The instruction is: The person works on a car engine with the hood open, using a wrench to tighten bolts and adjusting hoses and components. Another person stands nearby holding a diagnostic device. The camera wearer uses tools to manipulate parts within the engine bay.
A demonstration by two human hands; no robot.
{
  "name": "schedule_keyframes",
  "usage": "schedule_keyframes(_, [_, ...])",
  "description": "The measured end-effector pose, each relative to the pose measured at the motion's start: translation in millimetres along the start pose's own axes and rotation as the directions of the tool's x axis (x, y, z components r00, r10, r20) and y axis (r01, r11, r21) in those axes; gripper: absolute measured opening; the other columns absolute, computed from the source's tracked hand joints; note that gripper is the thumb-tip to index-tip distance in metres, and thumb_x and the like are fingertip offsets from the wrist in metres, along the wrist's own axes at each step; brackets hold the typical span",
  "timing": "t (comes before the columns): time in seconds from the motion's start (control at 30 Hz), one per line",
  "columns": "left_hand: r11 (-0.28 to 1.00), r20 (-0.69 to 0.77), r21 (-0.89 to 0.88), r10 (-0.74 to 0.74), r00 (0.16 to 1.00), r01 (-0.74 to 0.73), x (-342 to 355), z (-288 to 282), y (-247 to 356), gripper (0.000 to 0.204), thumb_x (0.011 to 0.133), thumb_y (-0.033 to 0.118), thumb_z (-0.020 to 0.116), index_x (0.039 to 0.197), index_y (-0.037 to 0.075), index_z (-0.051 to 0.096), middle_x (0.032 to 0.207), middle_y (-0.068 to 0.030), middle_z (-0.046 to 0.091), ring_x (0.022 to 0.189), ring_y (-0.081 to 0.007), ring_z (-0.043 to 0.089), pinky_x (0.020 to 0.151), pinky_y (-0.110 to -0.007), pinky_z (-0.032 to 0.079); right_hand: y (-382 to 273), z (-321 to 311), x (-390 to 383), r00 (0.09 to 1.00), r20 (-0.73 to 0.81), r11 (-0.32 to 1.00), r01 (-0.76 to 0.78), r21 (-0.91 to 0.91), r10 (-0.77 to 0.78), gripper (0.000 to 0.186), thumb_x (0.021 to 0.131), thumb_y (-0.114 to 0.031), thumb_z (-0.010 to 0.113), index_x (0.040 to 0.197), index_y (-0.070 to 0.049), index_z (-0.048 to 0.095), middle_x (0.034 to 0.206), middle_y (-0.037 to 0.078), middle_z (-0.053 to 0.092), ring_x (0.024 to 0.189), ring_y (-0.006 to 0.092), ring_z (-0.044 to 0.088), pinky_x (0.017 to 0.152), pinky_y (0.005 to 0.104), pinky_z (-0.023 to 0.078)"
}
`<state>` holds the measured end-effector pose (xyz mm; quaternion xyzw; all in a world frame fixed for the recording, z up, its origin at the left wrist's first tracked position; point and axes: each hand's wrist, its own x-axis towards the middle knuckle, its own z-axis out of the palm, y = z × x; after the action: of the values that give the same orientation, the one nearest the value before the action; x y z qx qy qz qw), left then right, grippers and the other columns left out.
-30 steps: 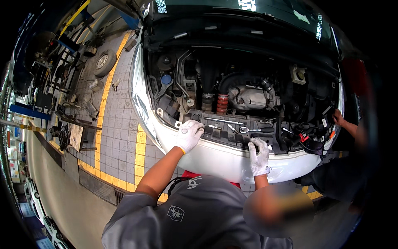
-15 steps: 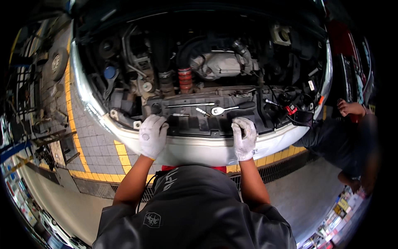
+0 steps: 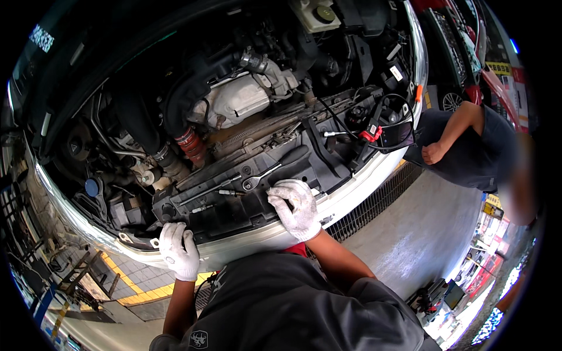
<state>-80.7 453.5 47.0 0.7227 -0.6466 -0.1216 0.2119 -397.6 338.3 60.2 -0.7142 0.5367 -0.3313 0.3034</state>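
Both my hands wear white work gloves and rest on the front edge of a car's open engine bay. My left hand lies over the pale front edge, its fingers stretched forward and nothing seen in it. Farther right, my right hand rests at the black plastic cover, fingers bent and thumb apart, holding nothing I can see. Just beyond it lies a ratchet wrench with a black handle. A long thin extension bar and two short metal tool pieces, one a small adapter, lie left of the ratchet.
The engine and a red ribbed hose sit beyond the cover. A red-and-black clamp with a black cable lies at the right. Another person stands by the car's right corner. A blue cap is at the left.
My view has turned to the right, so the car appears tilted and the other person shows more fully. My hands stay at the front edge; my right hand now sits closer to the ratchet.
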Motion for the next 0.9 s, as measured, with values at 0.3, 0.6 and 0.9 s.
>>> schedule_keyframes(0.3, [1.0, -0.069, 0.011, 0.023, 0.997, -0.023, -6.2, -2.2, -1.8, 0.019, 0.091, 0.009, 0.07, 0.11, 0.004, 0.072, 0.114, -0.0161, 0.071, 0.113, -0.0384, 0.064, 0.103, -0.049, 0.049, -24.5, -39.5, -23.2, 0.991, -0.046, 0.99, -0.12, 0.075, 0.123, 0.019, 0.095, -0.016, 0.074, 0.11, -0.006, 0.077, 0.108, 0.013, 0.075, 0.102, 0.0299, 0.071, 0.093, 0.0389, 0.055])
schedule_keyframes(0.6, [0.988, -0.196, -0.156, -0.008, 0.98, -0.023, -8.6, 9.2, 15.5, 0.024, 0.095, 0.014, 0.071, 0.117, 0.005, 0.073, 0.121, -0.0172, 0.071, 0.12, -0.0362, 0.062, 0.108, -0.047, 0.047, -8.0, -204.8, -86.6, 0.869, -0.346, 0.931, -0.364, 0.033, 0.353, 0.025, 0.104, -0.019, 0.064, 0.12, -0.002, 0.075, 0.111, 0.01, 0.076, 0.104, 0.0167, 0.071, 0.095, 0.0301, 0.053])
schedule_keyframes(0.9, [0.892, -0.066, -0.37, 0.254, 0.965, -0.26, 42.9, 39.9, 247.4, 0.033, 0.093, 0.018, 0.073, 0.124, 0.006, 0.07, 0.119, -0.0178, 0.072, 0.113, -0.0377, 0.066, 0.102, -0.046, 0.051, 114.7, -349.4, -4.5, 0.908, -0.346, 0.897, -0.34, -0.282, 0.236, 0.036, 0.104, -0.024, 0.058, 0.132, -0.004, 0.068, 0.126, 0.018, 0.073, 0.122, 0.0327, 0.068, 0.106, 0.0377, 0.05])
